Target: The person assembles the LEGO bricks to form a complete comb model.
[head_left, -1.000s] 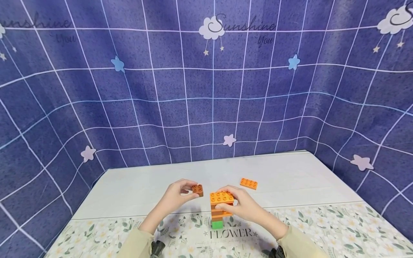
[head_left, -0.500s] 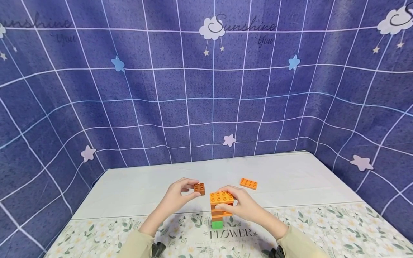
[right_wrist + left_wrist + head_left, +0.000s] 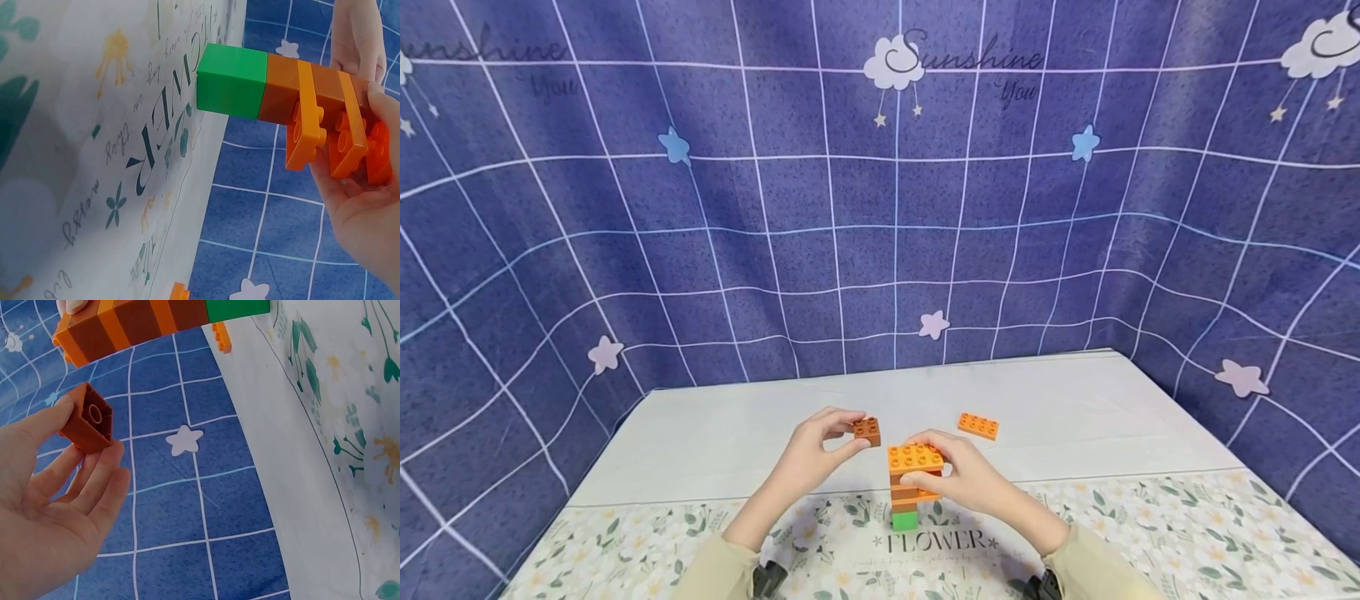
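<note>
Between thumb and fingers, my left hand [image 3: 812, 450] pinches a small brown toy building brick [image 3: 867, 431]; its hollow underside faces the camera in the left wrist view. The brick hangs up and left of a block tower [image 3: 905, 492], apart from it. That tower has a green brick [image 3: 237, 307] at its base, then brown bricks and wider orange plates in alternation, with an orange plate [image 3: 915, 457] on top. My right hand [image 3: 966, 475] grips the upper part of the tower from the right, thumb across its front. The right fingertips behind it are partly hidden.
A loose orange plate [image 3: 978, 426] with studs lies on the white part of the table [image 3: 1060, 417], behind the right hand. A floral cloth [image 3: 1150, 517] covers the near part. Blue gridded curtain [image 3: 895, 208] rises behind the table and at both sides.
My left hand has moved slightly up and to the right with the brown brick. The right hand keeps its grip on the tower, which has stayed in place.
</note>
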The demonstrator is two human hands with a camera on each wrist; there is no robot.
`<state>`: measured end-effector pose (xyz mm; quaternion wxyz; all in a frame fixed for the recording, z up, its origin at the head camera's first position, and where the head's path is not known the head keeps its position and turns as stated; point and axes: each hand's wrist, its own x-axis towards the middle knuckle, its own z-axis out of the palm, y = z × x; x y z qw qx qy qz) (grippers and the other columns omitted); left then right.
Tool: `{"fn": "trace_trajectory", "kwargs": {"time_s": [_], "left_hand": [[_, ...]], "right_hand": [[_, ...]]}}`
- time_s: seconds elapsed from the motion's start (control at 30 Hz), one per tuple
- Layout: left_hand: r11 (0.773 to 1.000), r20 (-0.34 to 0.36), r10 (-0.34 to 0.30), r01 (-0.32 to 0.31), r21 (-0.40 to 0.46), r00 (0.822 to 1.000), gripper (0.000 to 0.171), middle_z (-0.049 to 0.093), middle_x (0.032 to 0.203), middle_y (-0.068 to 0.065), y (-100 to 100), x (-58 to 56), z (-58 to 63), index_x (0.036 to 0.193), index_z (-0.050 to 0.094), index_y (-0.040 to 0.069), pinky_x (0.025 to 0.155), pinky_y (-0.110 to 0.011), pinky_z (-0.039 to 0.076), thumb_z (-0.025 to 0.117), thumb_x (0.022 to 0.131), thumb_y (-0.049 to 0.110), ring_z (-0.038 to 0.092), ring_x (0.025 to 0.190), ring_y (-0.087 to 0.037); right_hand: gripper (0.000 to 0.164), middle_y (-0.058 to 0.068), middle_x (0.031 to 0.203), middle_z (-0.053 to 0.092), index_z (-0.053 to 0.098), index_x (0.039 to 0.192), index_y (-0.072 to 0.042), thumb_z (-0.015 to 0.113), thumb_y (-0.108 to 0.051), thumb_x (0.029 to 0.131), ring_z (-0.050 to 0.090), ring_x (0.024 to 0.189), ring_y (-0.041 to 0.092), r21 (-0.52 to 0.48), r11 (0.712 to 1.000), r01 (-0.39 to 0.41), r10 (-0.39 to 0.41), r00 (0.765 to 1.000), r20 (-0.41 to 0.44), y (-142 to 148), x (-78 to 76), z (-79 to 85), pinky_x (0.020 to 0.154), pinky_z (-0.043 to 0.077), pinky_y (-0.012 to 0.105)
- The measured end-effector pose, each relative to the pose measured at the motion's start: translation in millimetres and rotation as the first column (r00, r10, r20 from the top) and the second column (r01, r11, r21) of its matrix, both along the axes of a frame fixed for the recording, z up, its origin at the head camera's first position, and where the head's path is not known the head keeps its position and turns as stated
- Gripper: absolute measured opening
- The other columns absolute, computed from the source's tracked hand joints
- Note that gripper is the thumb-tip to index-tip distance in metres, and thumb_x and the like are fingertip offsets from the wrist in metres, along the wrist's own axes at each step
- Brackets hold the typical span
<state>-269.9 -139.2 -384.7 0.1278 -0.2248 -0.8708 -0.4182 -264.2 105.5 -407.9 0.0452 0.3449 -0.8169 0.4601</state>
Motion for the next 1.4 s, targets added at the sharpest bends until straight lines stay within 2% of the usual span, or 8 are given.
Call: {"fn": "trace_trajectory", "kwargs": {"time_s": [0.2,0.6,0.87,1.17,1.4], "left_hand": [[0.999,-0.014,0.016,-0.015,0.03,1.0,0.037,0.065,0.112,0.002,4.1,2.3,1.4,0.117,0.065,0.012,0.091,-0.034,0.052,0.072,0.082,0.024,0.064,0.097,-0.016],[0.999,-0.045,-0.032,0.034,0.03,0.998,0.038,0.064,0.112,0.0,9.1,6.9,10.3,0.119,0.064,0.011,0.093,-0.03,0.051,0.071,0.084,0.026,0.063,0.098,-0.017],[0.998,-0.028,-0.052,0.053,0.033,0.998,0.039,0.064,0.112,0.001,12.9,10.2,13.7,0.119,0.063,0.01,0.094,-0.029,0.051,0.071,0.084,0.025,0.063,0.099,-0.016],[0.997,-0.009,-0.066,0.066,0.038,0.998,0.039,0.064,0.111,0.004,17.1,13.8,16.8,0.118,0.064,0.014,0.095,-0.028,0.05,0.072,0.083,0.028,0.062,0.099,-0.014],[0.995,-0.001,-0.093,0.093,0.04,0.996,0.039,0.063,0.111,0.003,21.6,16.8,16.6,0.119,0.063,0.012,0.095,-0.029,0.05,0.071,0.084,0.028,0.062,0.099,-0.014]], "right_hand": [[0.037,-0.009,0.101,0.064,0.06,0.116,-0.018,0.068,-0.037,0.085,0.059,0.088,0.005,0.0,1.0,-0.001,0.001,1.0,-0.002,0.0,0.0,1.1,0.08,0.053,0.026],[0.035,0.0,0.106,0.065,0.06,0.117,-0.014,0.067,-0.032,0.087,0.061,0.095,0.012,0.015,1.0,-0.006,0.007,0.999,-0.033,0.6,-2.0,2.4,0.083,0.053,0.028],[0.038,-0.006,0.11,0.064,0.06,0.117,-0.018,0.067,-0.038,0.086,0.06,0.1,0.011,0.023,1.0,0.009,-0.009,1.0,-0.02,0.3,0.0,3.4,0.088,0.052,0.03],[0.038,-0.009,0.096,0.062,0.059,0.117,-0.017,0.067,-0.037,0.086,0.057,0.081,0.005,0.008,1.0,-0.007,0.007,1.0,0.002,0.1,-0.4,1.8,0.076,0.053,0.024],[0.038,-0.006,0.102,0.064,0.06,0.117,-0.016,0.067,-0.037,0.085,0.06,0.09,0.008,0.013,1.0,0.008,-0.008,1.0,-0.011,0.4,-0.7,-1.4,0.08,0.053,0.026]]}}
